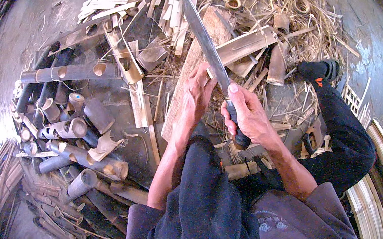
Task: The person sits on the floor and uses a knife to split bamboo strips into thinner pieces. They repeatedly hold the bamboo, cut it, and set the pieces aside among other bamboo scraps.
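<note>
My right hand (250, 113) is closed around the dark handle of a long knife (206, 42), its thumb along the base of the blade. The broad blade points away from me, tilted slightly left. My left hand (197, 95) is closed at the near left end of a split bamboo piece (249, 45), which passes behind the blade and extends to the right. Whether the edge touches the bamboo, I cannot tell. Beneath my left hand and the bamboo lies a long rough wooden block (188, 78), slanting away to the right.
Bamboo tube sections (88, 155) are heaped at the left. Thin pale strips (177, 7) lie at the far side. Curly shavings (304, 2) and a short bamboo tube (276, 64) are at the right. A handsaw (314, 138) rests beside my bent leg (344, 131).
</note>
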Available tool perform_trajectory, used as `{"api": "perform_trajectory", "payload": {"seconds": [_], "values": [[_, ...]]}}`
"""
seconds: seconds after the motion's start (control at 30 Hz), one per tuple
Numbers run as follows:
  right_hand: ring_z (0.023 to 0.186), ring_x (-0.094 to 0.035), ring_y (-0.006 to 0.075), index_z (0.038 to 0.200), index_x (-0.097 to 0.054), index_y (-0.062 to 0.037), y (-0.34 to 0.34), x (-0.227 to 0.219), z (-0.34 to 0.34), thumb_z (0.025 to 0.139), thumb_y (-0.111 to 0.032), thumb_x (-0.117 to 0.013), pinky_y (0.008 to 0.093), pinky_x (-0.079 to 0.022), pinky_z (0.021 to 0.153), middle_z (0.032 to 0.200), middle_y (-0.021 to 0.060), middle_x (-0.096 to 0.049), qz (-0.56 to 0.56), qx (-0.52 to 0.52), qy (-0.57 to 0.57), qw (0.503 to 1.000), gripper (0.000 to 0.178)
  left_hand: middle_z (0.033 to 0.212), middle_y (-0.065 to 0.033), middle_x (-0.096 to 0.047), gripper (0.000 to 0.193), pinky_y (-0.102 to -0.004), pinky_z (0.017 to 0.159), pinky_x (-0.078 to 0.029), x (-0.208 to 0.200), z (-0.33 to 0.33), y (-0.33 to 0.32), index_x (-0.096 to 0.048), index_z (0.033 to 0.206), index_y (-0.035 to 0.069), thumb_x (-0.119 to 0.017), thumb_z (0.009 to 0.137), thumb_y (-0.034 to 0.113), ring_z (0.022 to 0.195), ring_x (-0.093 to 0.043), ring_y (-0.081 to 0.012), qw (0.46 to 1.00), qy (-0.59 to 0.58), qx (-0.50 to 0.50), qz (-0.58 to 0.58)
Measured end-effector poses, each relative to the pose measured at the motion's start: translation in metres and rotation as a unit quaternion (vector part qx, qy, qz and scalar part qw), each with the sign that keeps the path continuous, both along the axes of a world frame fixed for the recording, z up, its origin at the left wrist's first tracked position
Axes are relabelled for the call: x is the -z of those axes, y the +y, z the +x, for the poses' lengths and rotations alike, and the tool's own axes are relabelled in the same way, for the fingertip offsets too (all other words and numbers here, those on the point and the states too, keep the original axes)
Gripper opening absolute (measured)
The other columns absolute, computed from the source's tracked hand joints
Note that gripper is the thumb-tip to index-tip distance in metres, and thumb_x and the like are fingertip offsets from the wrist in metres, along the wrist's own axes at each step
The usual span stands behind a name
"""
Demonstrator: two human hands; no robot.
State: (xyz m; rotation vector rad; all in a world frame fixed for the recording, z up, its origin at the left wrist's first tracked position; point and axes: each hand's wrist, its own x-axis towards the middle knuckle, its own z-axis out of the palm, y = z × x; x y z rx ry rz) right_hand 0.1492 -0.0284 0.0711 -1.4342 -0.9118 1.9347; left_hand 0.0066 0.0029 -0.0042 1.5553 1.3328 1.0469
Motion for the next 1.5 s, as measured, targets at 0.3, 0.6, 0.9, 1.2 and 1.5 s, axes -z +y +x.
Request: {"api": "perform_trajectory", "payload": {"seconds": [0.3,0.6,0.9,1.2,1.5], "values": [[0.046,-0.044,0.0054,0.116,-0.053,-0.0066,0.000,-0.004,-0.003,0.101,-0.039,-0.038,0.0221,-0.039,0.040,0.061,-0.0026,-0.045,0.009,-0.003,-0.030,1.000,0.039,0.098,-0.0182,-0.062,0.033,-0.0400,0.073,-0.049,-0.001,-0.001,0.001,-0.054,0.113,0.006,-0.063,0.082,0.000,0.085,-0.061,-0.0345,1.000,0.016,0.000,0.012],[0.048,-0.043,0.0061,0.145,-0.033,-0.0160,0.000,-0.011,-0.001,0.099,-0.047,-0.038,0.0209,-0.038,0.043,0.065,-0.0016,-0.046,0.057,-0.036,-0.030,0.997,0.055,0.097,-0.0177,-0.062,0.030,-0.0410,0.075,-0.049,-0.004,-0.001,0.002,-0.054,0.111,0.005,-0.062,0.082,0.000,0.090,-0.061,-0.0363,1.000,0.023,0.006,0.017],[0.045,-0.041,0.0053,0.143,-0.038,-0.0156,-0.002,-0.006,-0.003,0.102,-0.036,-0.037,0.0219,-0.039,0.041,0.060,-0.0037,-0.043,0.069,-0.008,-0.047,0.996,0.046,0.099,-0.0187,-0.061,0.028,-0.0420,0.075,-0.048,-0.006,-0.002,0.004,-0.054,0.112,0.005,-0.059,0.085,0.003,0.091,-0.061,-0.0375,0.999,0.037,0.037,0.015],[0.049,-0.040,0.0049,0.144,-0.036,-0.0145,-0.004,0.013,-0.004,0.101,-0.036,-0.040,0.0211,-0.037,0.043,0.063,-0.0038,-0.042,0.169,-0.035,-0.096,0.980,0.048,0.092,-0.0188,-0.060,0.025,-0.0423,0.072,-0.048,0.015,-0.003,0.004,-0.054,0.109,0.003,-0.060,0.085,0.008,0.087,-0.059,-0.0389,0.991,0.101,0.015,0.087],[0.053,-0.038,0.0052,0.143,-0.038,-0.0123,0.004,0.003,-0.013,0.101,-0.025,-0.039,0.0236,-0.037,0.048,0.062,-0.0058,-0.040,0.233,-0.062,-0.134,0.961,0.044,0.122,-0.0224,-0.055,0.040,-0.0405,0.096,-0.044,0.042,-0.023,-0.011,-0.050,0.125,0.001,-0.059,0.087,0.012,0.113,-0.052,-0.0402,0.992,0.123,-0.009,-0.001]]}}
